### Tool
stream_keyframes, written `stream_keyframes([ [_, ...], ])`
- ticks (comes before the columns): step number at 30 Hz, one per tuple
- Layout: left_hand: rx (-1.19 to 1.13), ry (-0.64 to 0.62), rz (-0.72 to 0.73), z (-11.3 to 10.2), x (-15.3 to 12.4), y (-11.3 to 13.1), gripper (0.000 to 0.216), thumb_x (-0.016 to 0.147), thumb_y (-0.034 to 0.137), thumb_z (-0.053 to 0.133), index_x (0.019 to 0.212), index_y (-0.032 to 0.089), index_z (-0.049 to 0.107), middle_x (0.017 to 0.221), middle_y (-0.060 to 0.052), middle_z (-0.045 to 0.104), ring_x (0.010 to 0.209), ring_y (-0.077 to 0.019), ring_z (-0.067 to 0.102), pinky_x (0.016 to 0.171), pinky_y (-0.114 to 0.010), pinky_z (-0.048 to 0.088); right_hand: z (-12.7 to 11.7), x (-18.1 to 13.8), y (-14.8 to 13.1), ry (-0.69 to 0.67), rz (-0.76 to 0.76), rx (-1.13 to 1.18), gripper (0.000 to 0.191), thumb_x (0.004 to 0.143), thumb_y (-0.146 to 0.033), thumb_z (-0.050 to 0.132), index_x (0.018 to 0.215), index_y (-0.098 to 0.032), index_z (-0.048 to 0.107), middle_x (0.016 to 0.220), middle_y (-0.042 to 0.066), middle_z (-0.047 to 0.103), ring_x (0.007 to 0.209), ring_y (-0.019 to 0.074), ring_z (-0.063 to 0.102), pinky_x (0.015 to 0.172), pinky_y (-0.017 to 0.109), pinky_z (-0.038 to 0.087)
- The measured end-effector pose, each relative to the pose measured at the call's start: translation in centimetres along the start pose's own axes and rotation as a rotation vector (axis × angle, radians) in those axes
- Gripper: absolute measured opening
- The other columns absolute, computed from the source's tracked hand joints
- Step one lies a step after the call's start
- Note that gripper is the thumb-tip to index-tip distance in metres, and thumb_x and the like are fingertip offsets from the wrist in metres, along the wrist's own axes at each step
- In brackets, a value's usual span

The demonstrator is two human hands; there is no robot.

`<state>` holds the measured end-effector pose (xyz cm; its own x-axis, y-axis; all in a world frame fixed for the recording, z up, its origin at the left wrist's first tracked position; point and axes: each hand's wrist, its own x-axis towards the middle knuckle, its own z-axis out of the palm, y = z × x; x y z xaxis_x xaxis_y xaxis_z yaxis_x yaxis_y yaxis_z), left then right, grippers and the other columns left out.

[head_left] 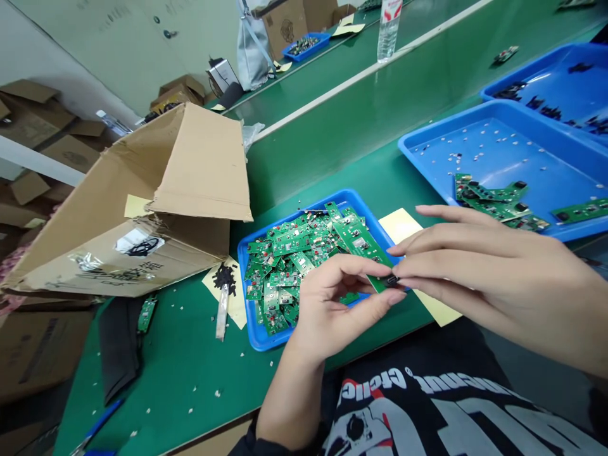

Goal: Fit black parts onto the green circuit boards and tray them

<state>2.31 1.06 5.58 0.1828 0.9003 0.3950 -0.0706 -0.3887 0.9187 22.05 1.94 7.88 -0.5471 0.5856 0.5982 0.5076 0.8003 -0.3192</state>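
My left hand [339, 297] pinches a narrow green circuit board [363, 247] between thumb and fingers, over the near edge of a small blue tray [254, 332] heaped with several like boards. My right hand [479, 269] meets it from the right, fingertips closed on a small black part [392, 279] at the board's near end. Both hands hover just above the green table [190, 367].
A large blue tray [503, 136] at right holds several boards and white bits; another blue tray [565, 76] lies behind it. An open cardboard box [142, 202] lies on its side at left. Yellow paper [403, 225], black parts [224, 277], a water bottle [388, 28].
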Motion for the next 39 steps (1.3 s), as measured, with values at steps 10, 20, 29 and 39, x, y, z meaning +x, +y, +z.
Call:
stream_keyframes([
  [10,0.012,-0.066,0.081,-0.7,-0.1,-0.5,0.011,0.084,0.019,0.08,0.092,0.021,0.073,0.076,-0.001,0.074,0.066,-0.014,0.074,0.06,-0.024,0.065,-0.8,0.6,0.2,-0.026,0.043,0.086,0.016,0.099,-0.014,0.05,0.099,-0.02,0.065,0.091,0.002,0.072,0.082,0.0145,0.07,0.074,0.027,0.058],
  [20,0.023,-0.178,0.07,-1.5,0.4,-0.1,0.009,0.089,0.027,0.075,0.09,0.022,0.067,0.078,-0.003,0.074,0.066,-0.0154,0.075,0.058,-0.024,0.064,-1.1,1.1,0.8,-0.124,-0.129,0.033,0.018,0.1,-0.009,0.049,0.099,-0.019,0.064,0.094,0.003,0.067,0.083,0.0146,0.061,0.074,0.029,0.05],
  [29,-0.107,0.044,0.068,0.1,0.5,-1.2,0.043,0.072,0.04,0.091,0.094,0.025,0.057,0.075,0.006,0.065,0.057,-0.0091,0.069,0.049,-0.017,0.058,0.1,1.2,-0.4,0.016,-0.059,-0.018,0.016,0.099,-0.01,0.05,0.095,-0.02,0.062,0.09,0.004,0.065,0.078,0.0129,0.061,0.067,0.027,0.051],
  [39,0.015,0.18,0.316,0.8,1.0,-3.3,0.04,0.08,0.042,0.084,0.117,0.031,0.074,0.094,-0.002,0.072,0.081,-0.0142,0.072,0.063,-0.023,0.063,0.9,0.9,-1.5,0.157,0.087,-0.046,0.021,0.096,-0.006,0.052,0.098,-0.023,0.065,0.1,0.007,0.064,0.087,0.016,0.066,0.074,0.029,0.058],
])
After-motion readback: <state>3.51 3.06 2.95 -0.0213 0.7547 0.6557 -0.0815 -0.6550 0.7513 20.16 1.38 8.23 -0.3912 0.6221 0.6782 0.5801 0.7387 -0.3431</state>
